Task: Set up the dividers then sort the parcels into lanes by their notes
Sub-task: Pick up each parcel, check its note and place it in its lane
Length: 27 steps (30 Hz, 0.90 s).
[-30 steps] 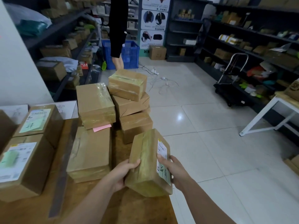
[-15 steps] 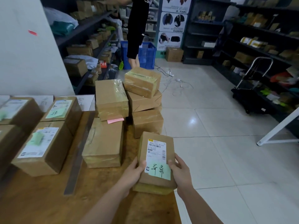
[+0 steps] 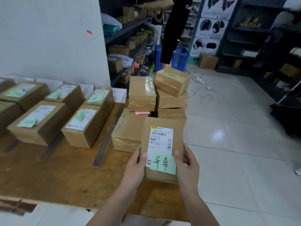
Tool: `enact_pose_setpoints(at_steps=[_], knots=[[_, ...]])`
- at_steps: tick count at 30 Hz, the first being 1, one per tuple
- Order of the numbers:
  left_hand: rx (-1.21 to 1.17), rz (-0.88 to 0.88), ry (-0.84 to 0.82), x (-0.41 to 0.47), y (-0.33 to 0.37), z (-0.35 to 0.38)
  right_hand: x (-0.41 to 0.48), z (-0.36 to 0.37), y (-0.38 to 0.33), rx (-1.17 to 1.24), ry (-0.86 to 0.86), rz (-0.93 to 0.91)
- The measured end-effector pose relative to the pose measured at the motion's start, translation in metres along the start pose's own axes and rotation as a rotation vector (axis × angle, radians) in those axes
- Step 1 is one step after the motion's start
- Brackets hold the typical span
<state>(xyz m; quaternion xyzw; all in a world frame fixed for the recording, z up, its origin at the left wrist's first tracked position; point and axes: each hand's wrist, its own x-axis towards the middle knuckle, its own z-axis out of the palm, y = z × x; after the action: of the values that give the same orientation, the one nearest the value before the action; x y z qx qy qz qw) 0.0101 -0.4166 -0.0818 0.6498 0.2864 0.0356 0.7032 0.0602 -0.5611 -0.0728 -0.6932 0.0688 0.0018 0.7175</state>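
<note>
Held parcel [image 3: 162, 144]: brown carton, label face up, above the right edge of the wooden table [image 3: 65, 176], low centre of view. A green note [image 3: 162, 163] with handwritten characters overlaps the lower end of its white shipping label [image 3: 160, 139].

Left hand [image 3: 135, 167] grips the parcel's left edge, thumb on top. Right hand [image 3: 187, 165] grips the right edge, thumb by the note's corner.

At 12 o'clock from the parcel: stack of taped cartons [image 3: 141, 93], pink note [image 3: 142, 113] protruding beneath one.

At 9 to 10 o'clock: green-noted parcels [image 3: 83, 126] in rows, with dark divider strips [image 3: 107, 136] between them.

Far 12 o'clock: person in black [image 3: 174, 30] at the shelves.
</note>
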Motion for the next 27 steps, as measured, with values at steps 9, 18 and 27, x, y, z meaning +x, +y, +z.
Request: enact_pose_setpoints(at_steps=[9,18,27], knots=[[-0.111,0.178,0.199,-0.044,0.031,-0.07,-0.051,0.063,-0.04,0.06,-0.17,-0.098],[-0.196,0.218,0.277,-0.064,0.035,-0.185,-0.119,0.15,-0.046,0.045,-0.256,-0.13],[-0.19,0.229,0.231,-0.071,0.031,-0.301,-0.192,0.235,-0.039,0.01,-0.243,-0.129]])
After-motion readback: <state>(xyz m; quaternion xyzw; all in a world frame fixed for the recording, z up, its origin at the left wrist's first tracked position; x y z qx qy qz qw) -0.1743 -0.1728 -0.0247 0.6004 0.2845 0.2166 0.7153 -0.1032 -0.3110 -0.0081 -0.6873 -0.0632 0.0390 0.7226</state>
